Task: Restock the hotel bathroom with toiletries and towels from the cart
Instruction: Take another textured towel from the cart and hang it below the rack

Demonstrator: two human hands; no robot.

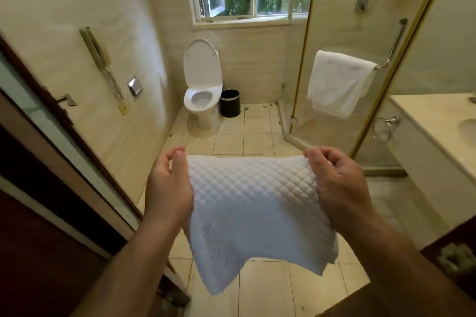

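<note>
A white quilted towel (253, 211) hangs spread out in front of me above the tiled floor. My left hand (168, 188) pinches its upper left corner and my right hand (340, 188) pinches its upper right corner. The lower edge droops freely between my forearms. Another white towel (340, 82) is draped over a chrome bar on the glass shower door at the right. Below that, an empty chrome towel ring (383, 128) sits on the side of the vanity.
A toilet (202, 90) with its lid up stands at the far wall under the window, a black bin (230, 103) beside it. The vanity counter (425, 121) runs along the right. An open wooden door (51, 162) is at my left, with a wall phone (103, 64).
</note>
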